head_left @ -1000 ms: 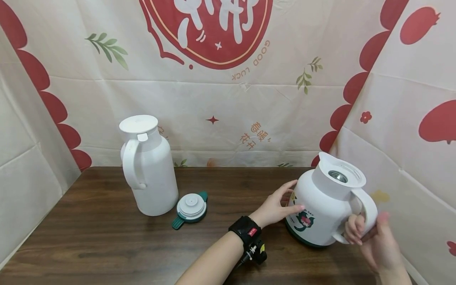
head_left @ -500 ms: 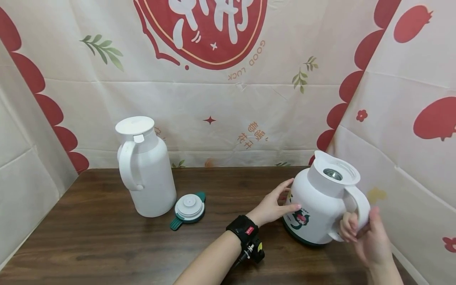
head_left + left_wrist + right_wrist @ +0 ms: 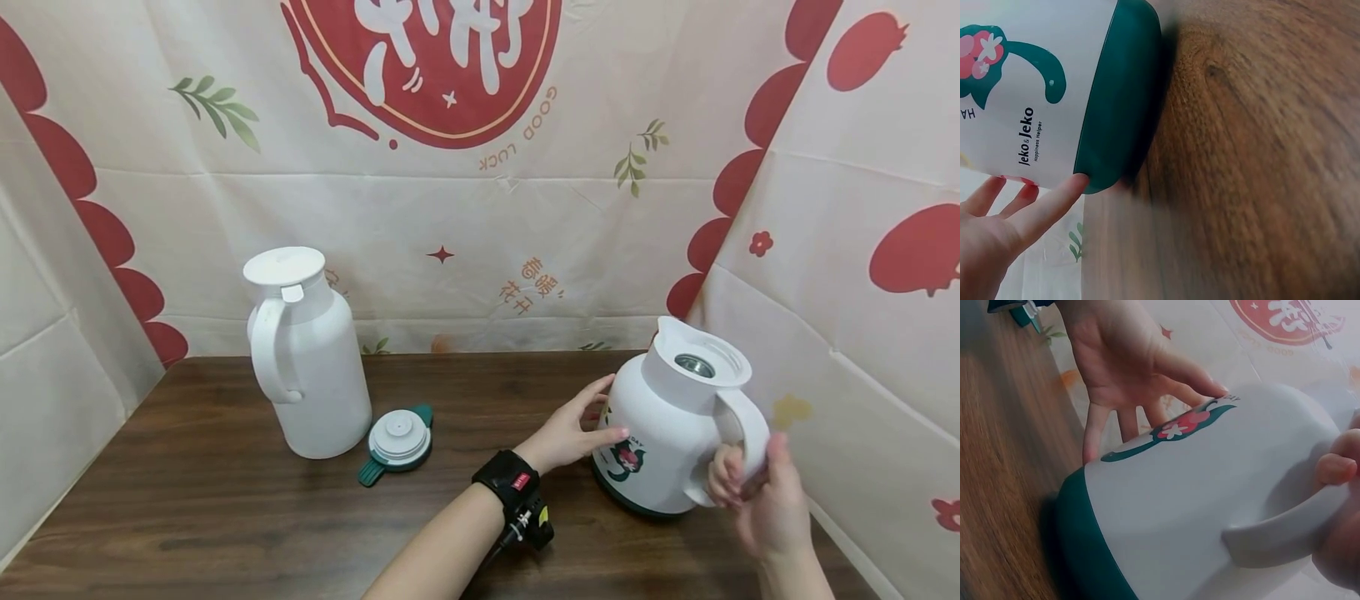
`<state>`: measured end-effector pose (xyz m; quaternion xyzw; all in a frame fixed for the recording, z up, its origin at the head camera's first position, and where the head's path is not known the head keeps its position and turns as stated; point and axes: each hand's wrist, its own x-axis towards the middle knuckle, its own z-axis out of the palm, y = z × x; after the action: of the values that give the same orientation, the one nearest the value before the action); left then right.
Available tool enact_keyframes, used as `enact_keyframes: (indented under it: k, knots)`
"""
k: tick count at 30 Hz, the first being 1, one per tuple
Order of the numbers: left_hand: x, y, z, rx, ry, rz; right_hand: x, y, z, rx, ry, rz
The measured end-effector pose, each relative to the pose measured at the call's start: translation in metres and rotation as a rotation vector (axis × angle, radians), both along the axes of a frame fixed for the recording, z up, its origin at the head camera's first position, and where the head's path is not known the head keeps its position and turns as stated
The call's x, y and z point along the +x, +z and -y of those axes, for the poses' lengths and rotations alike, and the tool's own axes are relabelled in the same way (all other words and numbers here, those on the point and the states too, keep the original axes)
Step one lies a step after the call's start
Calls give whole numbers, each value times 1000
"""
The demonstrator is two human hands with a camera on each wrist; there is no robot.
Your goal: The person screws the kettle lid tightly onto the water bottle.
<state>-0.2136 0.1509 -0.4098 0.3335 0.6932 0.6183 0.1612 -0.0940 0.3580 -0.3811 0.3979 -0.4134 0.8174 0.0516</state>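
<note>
A squat white thermos jug [image 3: 660, 425] with a green base and a printed cartoon stands at the right of the table. Its top is uncovered, and a metal-lined mouth shows. My right hand [image 3: 765, 500] has its fingers curled round the jug's handle [image 3: 1279, 531]. On the jug's left side rests my left hand [image 3: 566, 429], fingers spread and fairly straight, touching the wall near the base. A grey-and-green lid [image 3: 400, 437] lies on the table, further left. Whether the base [image 3: 1119, 94] is slightly raised, I cannot tell.
A tall white thermos jug [image 3: 318, 367] with its lid on stands at the left, close to the loose lid. Behind the dark wooden table [image 3: 300, 533] hangs a printed cloth [image 3: 450, 208], which also runs along both sides.
The squat jug has shifted slightly left, both hands moving along with it. The whole head view also shifted a little early on. The tall jug and the loose lid stay put.
</note>
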Motion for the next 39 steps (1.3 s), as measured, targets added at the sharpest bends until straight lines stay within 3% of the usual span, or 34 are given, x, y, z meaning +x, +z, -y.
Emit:
enact_keyframes:
  k: [14, 24, 27, 31, 34, 39]
  knots:
    - [-4, 2, 8, -24, 4, 6, 1, 3, 14, -2, -134, 12]
    - [-3, 13, 20, -23, -10, -1, 5, 12, 29, -16, -240, 33]
    - [-4, 17, 25, -18, -16, -6, 8, 18, 36, 49, -369, 64]
    - [-4, 19, 32, -13, -19, -9, 9, 23, 44, 67, -454, 122]
    - [-4, 20, 36, -18, -15, 6, 8, 24, 48, 13, -401, 132]
    - [-6, 23, 45, -39, 6, 8, 6, 27, 56, 10, -381, 133]
